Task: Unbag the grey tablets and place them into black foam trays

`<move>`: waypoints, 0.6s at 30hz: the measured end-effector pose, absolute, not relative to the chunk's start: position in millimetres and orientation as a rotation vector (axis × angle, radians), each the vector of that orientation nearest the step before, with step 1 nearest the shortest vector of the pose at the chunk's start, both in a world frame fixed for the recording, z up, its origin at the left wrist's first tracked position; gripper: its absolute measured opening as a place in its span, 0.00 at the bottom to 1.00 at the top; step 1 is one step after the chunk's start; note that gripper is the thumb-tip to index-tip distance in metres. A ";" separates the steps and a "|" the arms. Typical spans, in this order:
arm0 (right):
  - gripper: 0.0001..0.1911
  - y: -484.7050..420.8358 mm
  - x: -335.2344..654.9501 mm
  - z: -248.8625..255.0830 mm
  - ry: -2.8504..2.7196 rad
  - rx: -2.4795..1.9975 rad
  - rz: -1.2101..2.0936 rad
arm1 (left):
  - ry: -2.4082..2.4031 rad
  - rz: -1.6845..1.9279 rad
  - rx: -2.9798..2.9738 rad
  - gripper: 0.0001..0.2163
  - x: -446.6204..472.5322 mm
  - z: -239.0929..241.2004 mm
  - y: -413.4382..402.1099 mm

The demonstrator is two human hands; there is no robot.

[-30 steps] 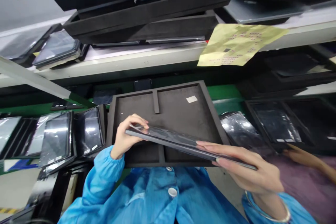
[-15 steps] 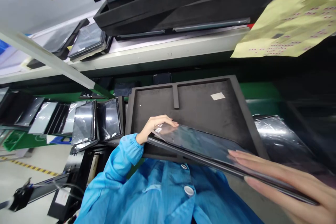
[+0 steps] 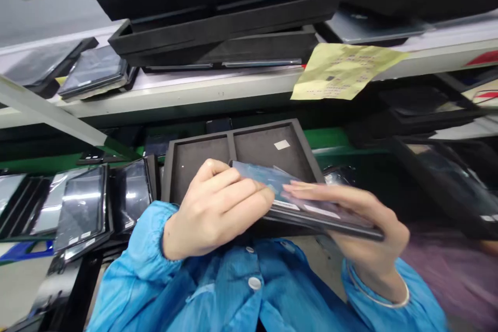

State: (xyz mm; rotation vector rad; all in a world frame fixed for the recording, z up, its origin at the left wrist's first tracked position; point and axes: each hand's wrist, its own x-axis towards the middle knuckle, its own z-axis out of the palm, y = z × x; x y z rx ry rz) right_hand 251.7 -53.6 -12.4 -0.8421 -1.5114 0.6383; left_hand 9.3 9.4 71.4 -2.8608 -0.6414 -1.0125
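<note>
A thin, dark screen panel (image 3: 284, 179) with clear film and white label strips along its near edge is held tilted in front of my chest. My left hand (image 3: 221, 207) is closed on its left end, fingers curled over the near edge. At the other end my right hand (image 3: 361, 218), slightly blurred, has its fingers laid over the panel's face and the rest of the hand around and under the edge. Beneath the panel lies a black divided foam tray (image 3: 206, 153) with a small white label in its right compartment. Part of the tray is hidden by my hands and the panel.
Film-covered panels (image 3: 80, 202) stand in a row at the left. Black foam trays (image 3: 233, 31) are stacked on the shelf above, where a yellow paper sheet (image 3: 338, 70) hangs. A slanting post (image 3: 58, 116) crosses at left. More panels (image 3: 455, 171) and a blurred purple sleeve (image 3: 447, 275) are at right.
The panel has come closer in between my hands and turned, its label strips now along the near edge. My right hand has moved inward from the far right. The view has shifted right.
</note>
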 end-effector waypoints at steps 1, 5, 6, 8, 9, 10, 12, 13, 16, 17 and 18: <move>0.17 -53.6 251.3 -10.5 -1.487 -0.803 0.629 | -0.656 -1.071 -2.870 0.08 12.5 68.3 9.7; 0.12 -50.8 256.1 -11.6 -1.403 -0.712 0.659 | -0.902 -1.378 -2.999 0.12 8.8 34.0 22.9; 0.12 -49.6 257.2 -13.1 -1.393 -0.704 0.665 | -0.984 -1.406 -3.040 0.13 7.2 19.7 30.0; 0.11 -47.0 259.0 -16.7 -1.380 -0.689 0.657 | -1.141 -1.371 -3.145 0.10 6.5 -13.3 48.1; 0.10 -45.9 260.5 -18.9 -1.371 -0.681 0.643 | -1.216 -1.322 -3.216 0.08 7.5 -30.1 58.3; 0.09 -45.2 262.7 -21.3 -1.348 -0.677 0.625 | -1.280 -1.296 -3.282 0.08 9.0 -45.4 68.4; 0.06 -45.8 270.5 -27.8 -1.260 -0.673 0.596 | -1.370 -1.336 -3.353 0.08 11.7 -66.4 85.5; 0.03 -47.5 276.2 -32.2 -1.195 -0.670 0.602 | -1.386 -1.422 -3.330 0.09 12.1 -70.1 91.3; 0.05 -58.6 296.5 -51.3 -0.999 -0.739 0.671 | -1.243 -1.757 -3.118 0.09 8.0 -51.1 95.5; 0.07 -63.4 302.3 -59.4 -0.956 -0.805 0.700 | -1.137 -1.842 -3.059 0.09 5.7 -37.1 93.2; 0.10 -68.0 306.5 -67.8 -0.922 -0.883 0.723 | -1.019 -1.900 -3.021 0.08 3.6 -21.4 89.7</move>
